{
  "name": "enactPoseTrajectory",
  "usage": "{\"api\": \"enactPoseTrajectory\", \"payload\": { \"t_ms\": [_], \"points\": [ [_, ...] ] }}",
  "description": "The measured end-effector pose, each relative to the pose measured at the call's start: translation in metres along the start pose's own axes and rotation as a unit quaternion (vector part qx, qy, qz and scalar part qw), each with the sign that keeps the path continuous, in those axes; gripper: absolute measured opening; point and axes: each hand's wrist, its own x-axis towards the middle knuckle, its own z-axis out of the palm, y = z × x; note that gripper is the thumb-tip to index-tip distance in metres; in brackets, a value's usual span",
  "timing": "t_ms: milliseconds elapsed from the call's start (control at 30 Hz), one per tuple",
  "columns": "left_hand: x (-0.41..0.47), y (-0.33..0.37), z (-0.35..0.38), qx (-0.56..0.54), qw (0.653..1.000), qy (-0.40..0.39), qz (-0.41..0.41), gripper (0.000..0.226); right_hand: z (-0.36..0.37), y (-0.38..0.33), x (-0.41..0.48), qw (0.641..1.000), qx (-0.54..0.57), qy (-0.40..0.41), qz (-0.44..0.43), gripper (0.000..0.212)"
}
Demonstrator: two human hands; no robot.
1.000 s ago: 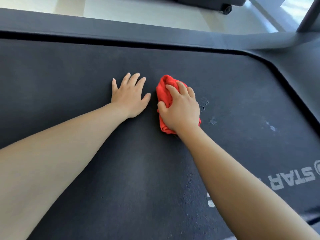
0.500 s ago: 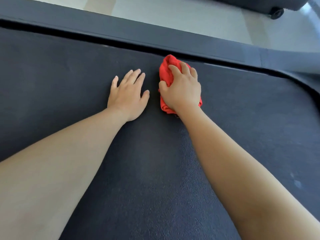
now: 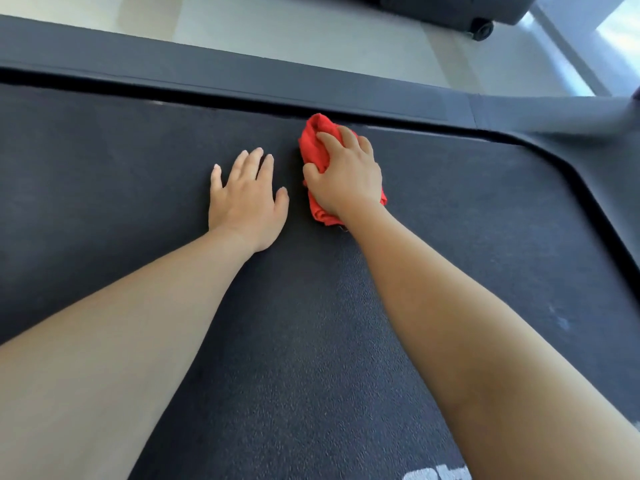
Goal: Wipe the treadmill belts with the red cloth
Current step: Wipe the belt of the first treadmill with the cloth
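My right hand [image 3: 346, 174] clenched around bunched red cloth [image 3: 317, 142], pressing it on treadmill belt [image 3: 138, 161] near far side rail [image 3: 207, 72]. My left hand [image 3: 247, 202] flat, fingers spread, beside it. Pale floor [image 3: 311, 32] beyond.

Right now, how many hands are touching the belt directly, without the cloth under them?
1. The left hand lies flat on the belt. The right hand presses on the cloth near the far edge, so cloth is under it.

Both forearms bare, no sleeves; left hand [image 3: 246, 201] and right hand [image 3: 348, 178] ungloved.
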Motion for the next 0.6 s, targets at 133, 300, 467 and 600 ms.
{"api": "enactPoseTrajectory", "payload": {
  "t_ms": [133,300,467,600],
  "points": [
    [0.001,-0.001,0.002,0.0,1.0,0.013,0.004,0.057,0.0,0.001,0.005,1.0,0.001,-0.004,-0.011,0.055],
    [0.0,-0.002,0.004,-0.005,0.999,0.04,0.008,0.055,-0.011,0.01,-0.037,0.999,0.014,-0.013,-0.042,0.051],
    [-0.028,0.022,0.007,-0.005,1.0,0.022,-0.011,0.059,-0.025,0.05,-0.112,0.998,0.014,0.005,-0.062,0.053],
    [-0.057,0.053,0.013,-0.005,0.999,0.011,0.052,0.058,-0.034,0.078,-0.109,0.998,0.028,0.005,-0.063,0.054]
  ]
}}
